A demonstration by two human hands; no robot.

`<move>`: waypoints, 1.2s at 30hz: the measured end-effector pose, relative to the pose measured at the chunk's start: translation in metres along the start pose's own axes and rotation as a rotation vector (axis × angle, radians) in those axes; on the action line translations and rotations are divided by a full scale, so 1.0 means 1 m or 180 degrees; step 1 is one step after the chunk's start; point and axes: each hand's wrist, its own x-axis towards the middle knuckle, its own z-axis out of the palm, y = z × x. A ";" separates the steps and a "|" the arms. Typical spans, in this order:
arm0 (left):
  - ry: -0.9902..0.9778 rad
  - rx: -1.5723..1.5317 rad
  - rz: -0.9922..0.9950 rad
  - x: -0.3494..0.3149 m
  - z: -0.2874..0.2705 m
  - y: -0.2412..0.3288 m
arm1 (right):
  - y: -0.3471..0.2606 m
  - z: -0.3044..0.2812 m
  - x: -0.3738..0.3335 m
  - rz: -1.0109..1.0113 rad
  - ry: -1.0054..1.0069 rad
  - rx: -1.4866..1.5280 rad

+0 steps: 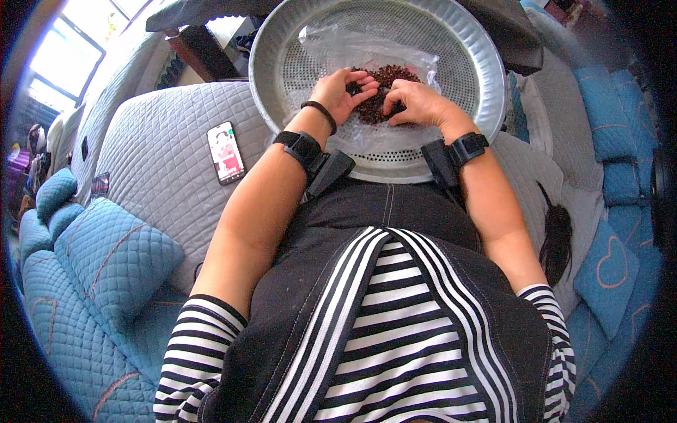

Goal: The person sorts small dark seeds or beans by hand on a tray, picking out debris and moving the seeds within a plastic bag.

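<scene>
In the head view, a pile of small red-brown pieces (395, 74) lies around the middle of a round metal tray (488, 84), on a crumpled clear plastic bag (331, 46) that stretches toward the tray's far edge. The left hand (340, 99) comes in over the near left rim and sits at the pile's left side, palm partly turned up, fingers loosely spread and not clenched. The right hand (421, 104) reaches over the near right rim with fingers bent down onto the pile; whether it pinches any pieces cannot be told. Each forearm wears a black strap near the wrist, and a thin dark band (321, 116) circles the left wrist. Left of the tray, a phone (226, 154) with a lit screen lies on a grey quilted cover (151, 141), and a blue cushion (116, 247) rests nearer the person.
</scene>
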 end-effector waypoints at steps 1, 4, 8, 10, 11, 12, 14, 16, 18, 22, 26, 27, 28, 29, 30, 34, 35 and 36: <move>0.0000 0.0002 -0.0001 0.000 0.000 0.000 | -0.001 -0.001 -0.001 -0.0022 0.0028 -0.0145; 0.0073 0.0023 0.0011 -0.001 0.002 0.000 | -0.001 -0.002 0.000 0.0112 -0.0038 -0.0266; 0.0063 -0.0032 -0.0017 0.000 0.003 -0.001 | 0.008 0.002 0.001 0.0102 0.0125 -0.0317; 0.0042 -0.0033 -0.0015 -0.001 0.004 -0.001 | 0.009 0.003 0.001 0.0047 0.0218 -0.0398; 0.0101 -0.0007 0.0069 -0.002 0.004 -0.001 | 0.011 0.003 0.001 0.0051 0.0222 -0.0397; 0.0160 0.0018 0.0151 -0.002 0.005 -0.001 | 0.014 0.004 0.003 -0.0052 0.0418 -0.0340; 0.0223 -0.0099 0.0333 -0.001 0.003 0.000 | 0.011 0.003 0.004 -0.0162 0.0608 -0.0283; 0.0280 -0.0258 0.0667 0.000 0.000 0.001 | 0.009 0.002 0.007 0.0355 0.1719 -0.0232; 0.0413 -0.0291 0.0703 0.001 -0.001 0.002 | 0.014 0.001 0.009 0.0446 0.2169 -0.0415; 0.0594 -0.0411 0.0823 0.001 -0.001 0.001 | 0.026 0.008 0.005 0.0674 0.2376 -0.0863; 0.0580 -0.0471 0.0830 0.003 -0.004 0.003 | 0.029 0.013 0.006 0.0648 0.1612 -0.0801; 0.0643 -0.0451 0.0849 0.004 -0.004 0.003 | 0.029 0.013 0.006 0.0652 0.1612 -0.0800; 0.0708 -0.0432 0.0871 0.004 -0.005 0.003 | 0.026 0.010 0.008 0.0525 0.1610 -0.0498; 0.0708 -0.0432 0.0870 0.005 -0.006 0.003 | 0.023 0.008 0.009 0.0399 0.1606 -0.0195; 0.0680 -0.0436 0.0919 0.005 -0.007 0.003 | 0.021 0.008 0.010 0.0518 0.1972 -0.0329; 0.0694 -0.0481 0.0949 0.006 -0.008 0.004 | 0.021 0.001 0.007 0.0812 0.2323 -0.0172; 0.0695 -0.0482 0.0951 0.006 -0.008 0.004 | 0.019 0.000 0.007 0.0964 0.1995 -0.0050; 0.0672 -0.0489 0.0940 0.006 -0.008 0.004 | 0.017 -0.001 0.006 0.1111 0.1664 0.0071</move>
